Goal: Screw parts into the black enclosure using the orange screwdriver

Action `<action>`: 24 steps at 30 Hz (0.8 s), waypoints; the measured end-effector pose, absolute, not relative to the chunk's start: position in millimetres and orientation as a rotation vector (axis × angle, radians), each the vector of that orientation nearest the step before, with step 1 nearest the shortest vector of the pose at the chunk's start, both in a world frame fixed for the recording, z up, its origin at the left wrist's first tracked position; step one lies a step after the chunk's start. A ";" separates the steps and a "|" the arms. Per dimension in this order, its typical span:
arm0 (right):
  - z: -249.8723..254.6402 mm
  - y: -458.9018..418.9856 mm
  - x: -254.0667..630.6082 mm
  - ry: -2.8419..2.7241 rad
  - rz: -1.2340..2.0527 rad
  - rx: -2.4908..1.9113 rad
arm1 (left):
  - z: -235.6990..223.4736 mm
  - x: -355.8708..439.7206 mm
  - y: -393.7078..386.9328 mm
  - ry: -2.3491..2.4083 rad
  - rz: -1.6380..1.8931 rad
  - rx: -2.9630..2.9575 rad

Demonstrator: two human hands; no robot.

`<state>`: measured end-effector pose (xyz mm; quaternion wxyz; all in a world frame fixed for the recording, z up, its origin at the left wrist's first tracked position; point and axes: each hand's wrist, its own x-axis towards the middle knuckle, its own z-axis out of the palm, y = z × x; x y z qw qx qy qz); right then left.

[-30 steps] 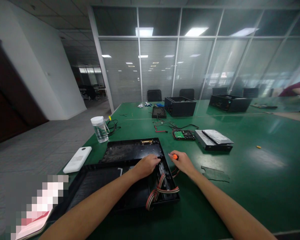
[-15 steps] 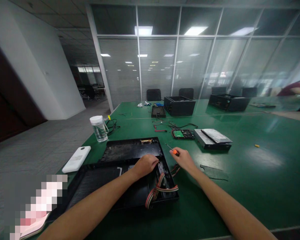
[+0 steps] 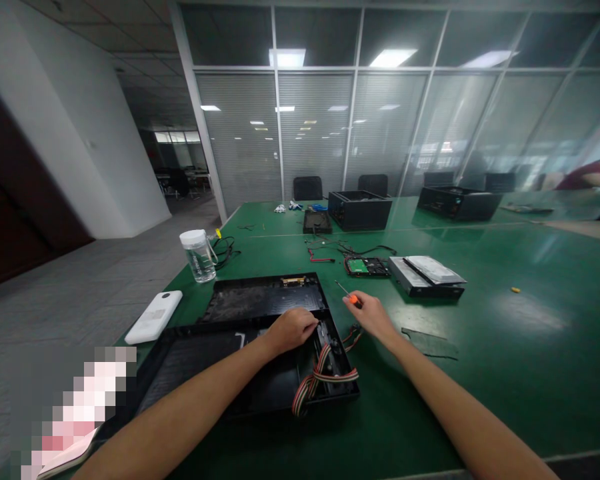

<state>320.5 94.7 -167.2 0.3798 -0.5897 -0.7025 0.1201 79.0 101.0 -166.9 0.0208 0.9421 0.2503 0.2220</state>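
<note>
An open black computer case point(image 3: 215, 373) lies on the green table point(image 3: 505, 360) in front of me. My left hand point(image 3: 293, 329) rests curled on a black part at the case's right inner edge; whether it grips anything is hidden. A striped ribbon cable point(image 3: 317, 381) loops out of the case just below it. My right hand point(image 3: 373, 315) holds a small orange-handled screwdriver point(image 3: 347, 296) above the table, to the right of the case, tip pointing up and left. A flat black panel point(image 3: 265, 300) lies beyond the case.
A white device point(image 3: 155, 317) and a clear lidded jar point(image 3: 199, 256) sit at the left edge. A green circuit board point(image 3: 365, 267), a drive unit point(image 3: 427, 276), loose cables point(image 3: 340, 251), a clear plastic sheet point(image 3: 430, 343) and two black cases point(image 3: 360, 211) lie farther off. A pink-edged notebook point(image 3: 65, 457) is near left.
My right hand has lifted the screwdriver a little away from the case, and the shaft now shows. My left hand stays on the case's inner edge.
</note>
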 end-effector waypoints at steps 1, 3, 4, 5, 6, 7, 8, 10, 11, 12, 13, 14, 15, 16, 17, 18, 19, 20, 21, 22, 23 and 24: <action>-169.3 96.8 322.5 -1.792 0.355 -1.523 | -166.1 78.5 100.7 0.763 0.676 2.926; -171.3 100.3 326.9 -1.769 0.486 -1.550 | -164.5 77.8 99.9 0.743 0.663 2.928; -170.4 101.3 329.2 -1.742 0.559 -1.545 | -163.9 77.7 99.5 0.742 0.660 2.925; -167.7 101.5 331.3 -1.711 0.636 -1.520 | -163.4 77.7 99.1 0.750 0.655 2.920; -163.3 101.1 333.5 -1.679 0.712 -1.471 | -163.1 77.9 98.6 0.765 0.651 2.913; -157.4 100.0 335.6 -1.650 0.783 -1.400 | -162.9 78.1 98.1 0.786 0.646 2.904; -150.6 98.5 337.9 -1.628 0.845 -1.315 | -162.9 78.3 97.7 0.807 0.643 2.894; -136.8 95.0 342.8 -1.584 0.923 -1.151 | -163.4 78.8 97.2 0.841 0.637 2.875; -131.2 93.4 345.5 -1.552 0.939 -1.092 | -163.7 79.0 97.2 0.853 0.633 2.867; -127.1 92.0 348.2 -1.506 0.938 -1.057 | -164.1 79.2 97.3 0.862 0.627 2.859; -124.7 90.9 350.6 -1.451 0.921 -1.044 | -164.5 79.5 97.5 0.870 0.619 2.854; -123.8 90.1 352.6 -1.394 0.890 -1.044 | -164.8 79.8 97.7 0.876 0.611 2.850; -124.3 89.4 353.9 -1.344 0.847 -1.047 | -165.1 80.3 97.9 0.881 0.605 2.847; -125.6 88.7 354.2 -1.311 0.800 -1.051 | -165.2 80.9 98.0 0.887 0.600 2.844; -127.3 87.9 353.5 -1.295 0.749 -1.056 | -165.2 81.5 98.0 0.898 0.598 2.839; -129.0 86.9 351.8 -1.298 0.693 -1.066 | -165.1 82.1 97.9 0.914 0.600 2.833; -130.6 85.7 349.1 -1.328 0.632 -1.082 | -164.8 82.7 97.6 0.931 0.602 2.826; -131.8 84.3 345.8 -1.384 0.563 -1.105 | -164.4 83.1 97.2 0.945 0.603 2.820; -132.6 82.8 342.0 -1.458 0.483 -1.131 | -163.8 83.4 96.8 0.954 0.602 2.815; -133.1 81.1 338.2 -1.535 0.396 -1.155 | -163.1 83.5 96.4 0.957 0.598 2.812; -133.4 79.3 334.6 -1.608 0.316 -1.173 | -162.3 83.5 96.0 0.956 0.593 2.810; -133.6 77.5 331.3 -1.667 0.250 -1.184 | -161.6 83.4 95.6 0.954 0.586 2.808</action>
